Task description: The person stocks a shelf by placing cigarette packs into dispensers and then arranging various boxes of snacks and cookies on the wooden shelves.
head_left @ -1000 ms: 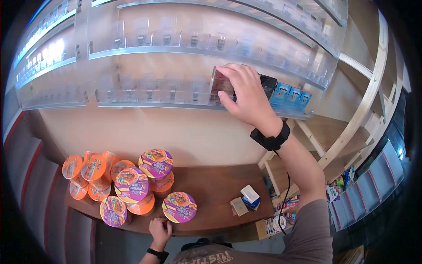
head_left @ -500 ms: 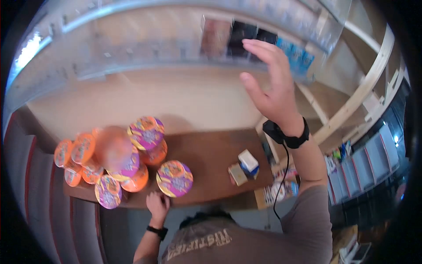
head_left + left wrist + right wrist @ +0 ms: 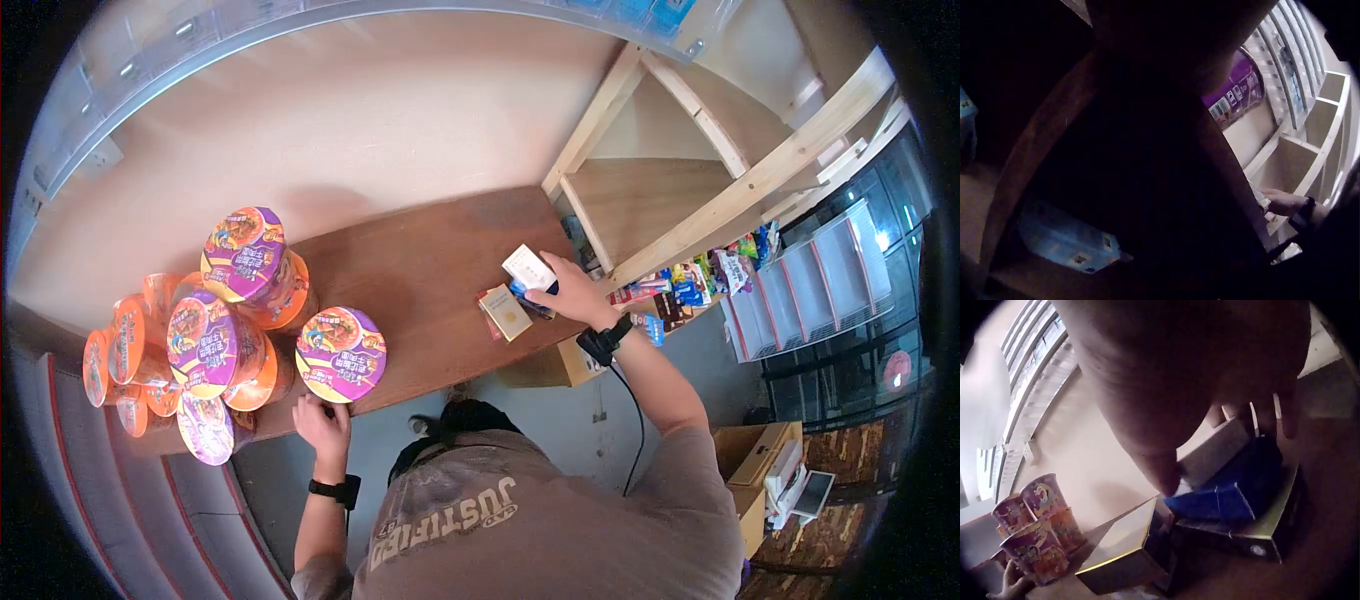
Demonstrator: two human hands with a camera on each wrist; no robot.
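Observation:
Thumb and fingertips of my right hand (image 3: pixel 580 293) lie on either side of a small white box (image 3: pixel 526 267), gripping it. That white box (image 3: pixel 1217 453) rests on a blue box (image 3: pixel 1219 499) in the right wrist view, with a darker box (image 3: pixel 1263 531) underneath. A tan box (image 3: pixel 505 312) lies just left of this stack. At the table's front edge my left hand (image 3: pixel 323 426) rests loosely curled, holding nothing, right below a purple-lidded noodle cup (image 3: pixel 341 354). Part of the blue box is hidden by the right hand.
Orange and purple cups (image 3: pixel 215 345) are stacked at the left of the brown table (image 3: pixel 450 245). A clear shelf (image 3: pixel 330 12) runs above. Wooden shelving (image 3: pixel 650 205) stands at the right, with snack packets (image 3: pixel 692 283) beyond.
My right hand has come down from the clear shelf, where it was among packs, to the small boxes on the table. The head view has tilted down. My left hand has stayed by the cup.

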